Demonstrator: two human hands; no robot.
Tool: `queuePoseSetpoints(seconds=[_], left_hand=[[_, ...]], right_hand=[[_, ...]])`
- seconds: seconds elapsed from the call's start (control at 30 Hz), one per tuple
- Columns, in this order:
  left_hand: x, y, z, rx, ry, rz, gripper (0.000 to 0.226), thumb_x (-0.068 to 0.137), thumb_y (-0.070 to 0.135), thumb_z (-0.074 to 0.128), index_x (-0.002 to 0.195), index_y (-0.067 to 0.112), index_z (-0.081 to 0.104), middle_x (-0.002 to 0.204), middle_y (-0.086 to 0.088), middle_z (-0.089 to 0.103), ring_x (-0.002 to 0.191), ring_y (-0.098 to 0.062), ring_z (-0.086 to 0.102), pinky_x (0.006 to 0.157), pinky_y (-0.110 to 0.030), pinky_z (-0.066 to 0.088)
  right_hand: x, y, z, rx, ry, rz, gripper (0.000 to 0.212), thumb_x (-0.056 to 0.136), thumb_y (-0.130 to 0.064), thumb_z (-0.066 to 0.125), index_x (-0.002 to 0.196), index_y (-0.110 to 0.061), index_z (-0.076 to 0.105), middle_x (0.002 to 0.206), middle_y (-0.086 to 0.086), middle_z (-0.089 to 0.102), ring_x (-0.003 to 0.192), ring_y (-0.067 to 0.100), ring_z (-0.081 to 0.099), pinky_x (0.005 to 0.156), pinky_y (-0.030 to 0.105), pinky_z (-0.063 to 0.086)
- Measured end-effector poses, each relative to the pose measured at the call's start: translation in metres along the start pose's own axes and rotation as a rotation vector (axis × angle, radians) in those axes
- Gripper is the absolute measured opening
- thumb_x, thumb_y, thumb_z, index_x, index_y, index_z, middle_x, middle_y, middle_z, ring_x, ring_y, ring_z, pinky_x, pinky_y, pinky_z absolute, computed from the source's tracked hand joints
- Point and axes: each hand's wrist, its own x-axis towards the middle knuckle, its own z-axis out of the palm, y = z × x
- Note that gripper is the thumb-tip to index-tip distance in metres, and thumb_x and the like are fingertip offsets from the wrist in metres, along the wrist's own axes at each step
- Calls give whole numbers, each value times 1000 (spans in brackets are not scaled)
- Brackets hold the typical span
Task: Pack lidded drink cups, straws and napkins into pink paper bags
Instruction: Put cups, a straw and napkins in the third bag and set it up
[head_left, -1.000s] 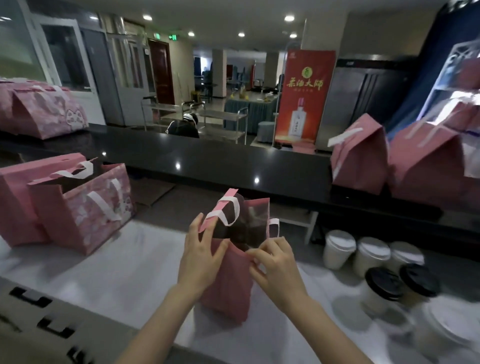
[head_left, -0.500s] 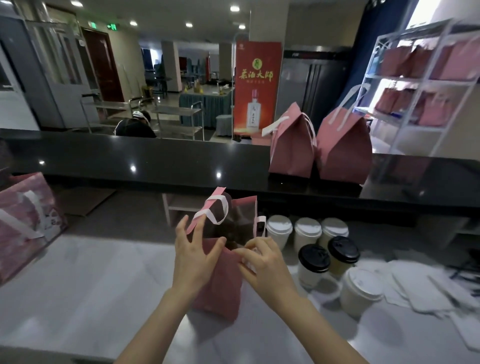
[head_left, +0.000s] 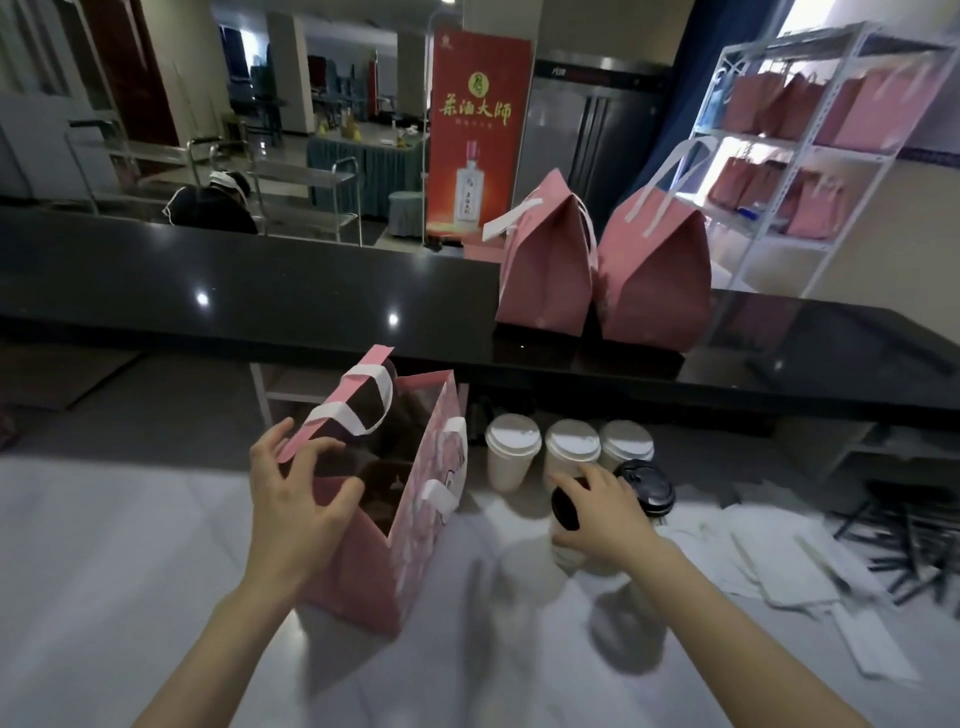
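An open pink paper bag with white handles stands on the white worktop. My left hand grips its near rim and holds the mouth apart. My right hand is wrapped over a black-lidded cup just right of the bag. A second black-lidded cup stands beside it. Behind them three white-lidded cups stand in a row. Another white-lidded cup in front is blurred. White napkins and black straws lie at the right.
Two closed pink bags stand on the black counter behind the worktop. A white metal shelf at the back right holds several more pink bags. A red banner stands beyond the counter.
My right hand left the bag's rim and moved right onto the black-lidded cup. My left hand stayed on the bag. The view has swung further right, and the bags at the left are out of sight.
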Motion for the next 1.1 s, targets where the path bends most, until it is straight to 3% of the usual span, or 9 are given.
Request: queuePoseSetpoints(seconds=[0.13, 0.33, 0.47, 0.63, 0.8, 1.0, 1.1], left_hand=[[-4, 11, 3, 65, 41, -56, 25, 78, 28, 70, 101, 34, 61, 142, 9, 21, 136, -26, 24, 110, -40, 24], [-22, 35, 12, 171, 23, -173, 51, 77, 40, 75, 124, 41, 53, 149, 8, 15, 140, -24, 14, 114, -45, 23], [-38, 52, 11, 216, -31, -147, 69, 78, 31, 74, 140, 35, 43, 149, 12, 14, 139, -21, 14, 115, -44, 25], [-61, 73, 6, 271, -47, -12, 83, 75, 20, 74, 147, 30, 34, 148, 11, 16, 136, -16, 19, 115, -38, 26], [-79, 89, 8, 316, -56, 55, 99, 71, 19, 74, 153, 26, 19, 146, 8, 15, 133, -12, 20, 114, -29, 26], [-91, 101, 10, 290, -108, 77, 116, 69, 20, 80, 153, 30, 1, 149, 12, 5, 137, -8, 12, 114, -34, 30], [-93, 107, 11, 266, -118, 124, 120, 68, 15, 80, 152, 31, -5, 153, 10, 2, 142, -12, 11, 116, -39, 29]], right_hand=[[14, 20, 3, -77, -135, -57, 88, 75, -51, 66, 148, -40, 16, 154, 8, 21, 142, 30, 18, 114, 46, 20], [21, 36, 2, -109, -141, -233, 90, 72, -49, 71, 146, -40, 22, 132, 4, 39, 121, 30, 42, 98, 40, 36], [6, 45, -4, 11, -55, -309, 88, 70, -51, 71, 144, -41, 25, 130, 1, 39, 118, 26, 42, 93, 37, 41], [-26, 66, -46, 314, 136, -432, 87, 69, -47, 77, 142, -42, 32, 136, -7, 32, 123, 17, 38, 100, 29, 39], [-55, 73, -109, 538, 361, -566, 86, 63, -35, 85, 137, -45, 42, 133, -10, 36, 123, 15, 40, 104, 35, 38], [-75, 34, -135, 685, 372, -811, 85, 63, -34, 85, 136, -42, 44, 133, -12, 37, 124, 8, 40, 103, 24, 37], [-77, 9, -118, 615, 316, -849, 84, 65, -35, 83, 138, -42, 42, 135, -10, 34, 125, 10, 38, 104, 29, 39]])
